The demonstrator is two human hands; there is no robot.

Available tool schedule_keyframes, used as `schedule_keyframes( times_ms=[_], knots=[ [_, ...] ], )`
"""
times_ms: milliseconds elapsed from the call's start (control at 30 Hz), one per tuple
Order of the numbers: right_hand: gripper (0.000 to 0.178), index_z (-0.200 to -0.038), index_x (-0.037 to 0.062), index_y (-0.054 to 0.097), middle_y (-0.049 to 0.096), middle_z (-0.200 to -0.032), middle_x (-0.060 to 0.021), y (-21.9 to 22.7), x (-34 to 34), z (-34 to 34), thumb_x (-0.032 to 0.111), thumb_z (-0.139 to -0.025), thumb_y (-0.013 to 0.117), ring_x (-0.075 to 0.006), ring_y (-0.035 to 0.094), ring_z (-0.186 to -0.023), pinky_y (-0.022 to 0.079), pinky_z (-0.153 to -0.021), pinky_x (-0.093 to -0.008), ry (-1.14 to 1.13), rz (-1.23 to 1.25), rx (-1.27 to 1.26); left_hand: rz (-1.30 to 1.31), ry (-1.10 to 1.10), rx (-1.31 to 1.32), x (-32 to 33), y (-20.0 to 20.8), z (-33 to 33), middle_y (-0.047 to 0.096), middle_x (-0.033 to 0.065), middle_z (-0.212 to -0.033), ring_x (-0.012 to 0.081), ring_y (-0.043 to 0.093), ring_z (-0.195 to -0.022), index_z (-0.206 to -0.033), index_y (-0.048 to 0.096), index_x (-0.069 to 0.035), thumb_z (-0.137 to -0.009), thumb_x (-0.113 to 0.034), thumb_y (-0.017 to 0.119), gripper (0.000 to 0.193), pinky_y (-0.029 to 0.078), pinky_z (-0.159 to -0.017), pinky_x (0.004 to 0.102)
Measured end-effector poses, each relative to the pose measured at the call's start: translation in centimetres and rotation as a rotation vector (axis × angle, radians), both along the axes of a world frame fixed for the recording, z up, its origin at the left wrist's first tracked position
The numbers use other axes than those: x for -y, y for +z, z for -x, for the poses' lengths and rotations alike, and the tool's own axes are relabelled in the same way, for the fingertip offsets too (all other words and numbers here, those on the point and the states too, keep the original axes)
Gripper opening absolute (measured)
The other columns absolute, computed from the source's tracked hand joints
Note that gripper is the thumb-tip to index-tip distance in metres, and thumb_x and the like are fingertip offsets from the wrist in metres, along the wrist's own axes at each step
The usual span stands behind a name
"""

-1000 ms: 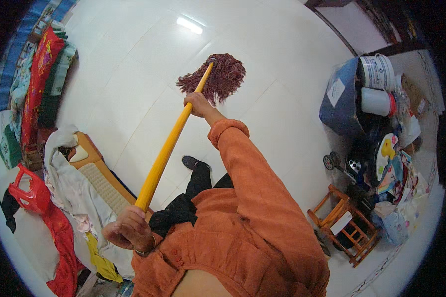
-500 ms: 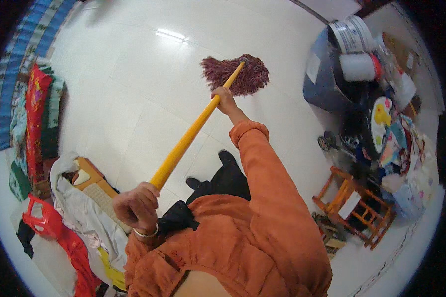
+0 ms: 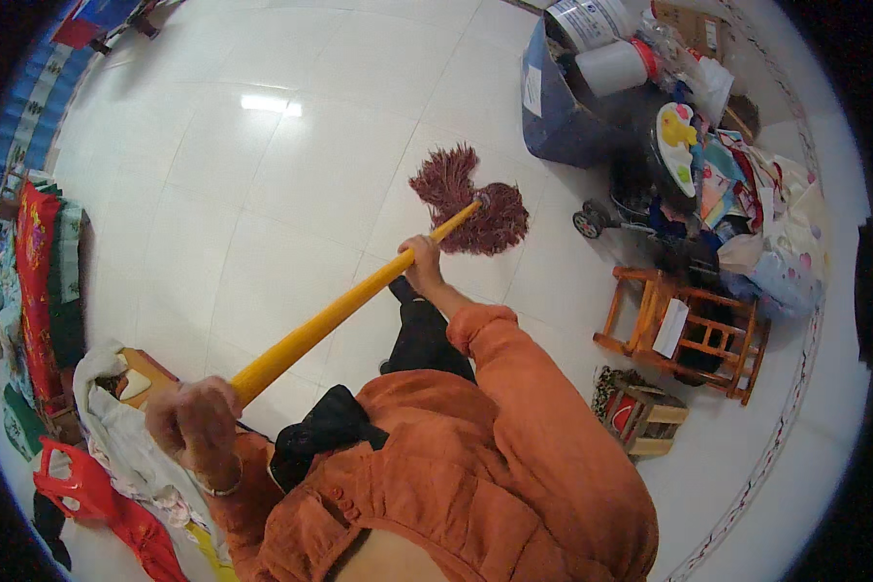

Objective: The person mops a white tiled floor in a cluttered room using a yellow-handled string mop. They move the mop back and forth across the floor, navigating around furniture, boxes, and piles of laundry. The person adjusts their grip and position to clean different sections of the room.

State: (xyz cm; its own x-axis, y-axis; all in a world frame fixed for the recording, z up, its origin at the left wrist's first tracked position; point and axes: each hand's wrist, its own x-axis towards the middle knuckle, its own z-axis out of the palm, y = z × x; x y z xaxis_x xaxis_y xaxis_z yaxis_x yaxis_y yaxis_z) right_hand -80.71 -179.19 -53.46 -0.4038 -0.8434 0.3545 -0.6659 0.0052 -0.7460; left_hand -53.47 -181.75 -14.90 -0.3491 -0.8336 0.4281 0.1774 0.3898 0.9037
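Observation:
A mop [image 3: 320, 322] with a thick yellow handle slants across the view in front of me. Its dark reddish string head [image 3: 495, 218] rests on the pale tiled floor [image 3: 252, 189], with one clump of strands fanned out to the far side. My right hand [image 3: 422, 267] is wrapped around the handle a short way behind the strings. Lower left, my left hand [image 3: 196, 422] is closed over the handle's upper end, hiding its tip; this hand is slightly blurred and wears a bracelet.
On the right stand a dark blue bin [image 3: 553, 121] with white tubs, a stroller wheel [image 3: 589, 223], heaped bags and cloths, and a wooden chair [image 3: 640, 310]. A wooden stool [image 3: 655, 422] is nearer. At left are folded bedding [image 3: 39, 291], a cardboard box [image 3: 145, 373] and a red plastic bag [image 3: 87, 485].
The mop head has come nearer and its strands have swung to the far left. Both hands have moved left and nearer, still on the handle. My view has turned toward the right.

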Motion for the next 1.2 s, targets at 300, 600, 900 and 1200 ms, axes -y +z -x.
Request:
schedule_keyframes(
  times_ms=[300,600,900,1200],
  knots=[
    [0.023,-0.074,0.0101,0.053,0.053,-0.075,-0.0074,1.9,-10.5,-19.5,-0.004,-0.057,0.059,-0.0299,0.049,-0.077,0.035,-0.072,-0.0385,0.341,-0.003,0.151,0.147,0.285,0.187,-13.4,5.7,-16.6,0.036,0.0003,-0.049,0.01,0.036,-0.038,-0.074,0.036,-0.008,-0.088,-0.009,0.044,0.016,0.035,-0.035,0.0247],
    [0.015,-0.072,0.0106,0.051,0.053,-0.072,-0.0071,3.8,-11.5,-26.7,0.003,-0.062,0.06,-0.0283,0.052,-0.071,0.04,-0.068,-0.0392,0.704,-0.046,0.146,0.163,0.562,0.301,-26.1,6.5,-31.8,0.041,0.0052,-0.073,0.016,0.041,-0.062,-0.086,0.038,-0.008,-0.088,-0.019,0.042,0.013,0.039,-0.051,0.0339],
    [0.011,-0.075,0.0116,0.058,0.059,-0.069,-0.0062,2.6,-8.5,-12.1,0.012,-0.066,0.065,-0.0273,0.059,-0.075,0.044,-0.067,-0.0391,0.592,-0.039,0.001,0.285,-0.288,0.057,-22.3,5.1,-2.9,0.05,0.0048,-0.054,0.0153,0.047,-0.041,-0.076,0.043,-0.005,-0.08,-0.008,0.052,0.01,0.048,-0.048,0.0303],
    [0.015,-0.081,0.0124,0.061,0.06,-0.082,-0.0068,0.5,-9.6,4.9,0.008,-0.067,0.065,-0.0271,0.057,-0.086,0.045,-0.076,-0.0388,0.561,-0.129,-0.086,0.167,-0.285,0.143,-25.8,0.5,7.3,0.053,0.0054,-0.054,0.0223,0.057,-0.049,-0.093,0.046,-0.005,-0.088,-0.012,0.048,0.009,0.041,-0.084,0.0575]
  ],
)
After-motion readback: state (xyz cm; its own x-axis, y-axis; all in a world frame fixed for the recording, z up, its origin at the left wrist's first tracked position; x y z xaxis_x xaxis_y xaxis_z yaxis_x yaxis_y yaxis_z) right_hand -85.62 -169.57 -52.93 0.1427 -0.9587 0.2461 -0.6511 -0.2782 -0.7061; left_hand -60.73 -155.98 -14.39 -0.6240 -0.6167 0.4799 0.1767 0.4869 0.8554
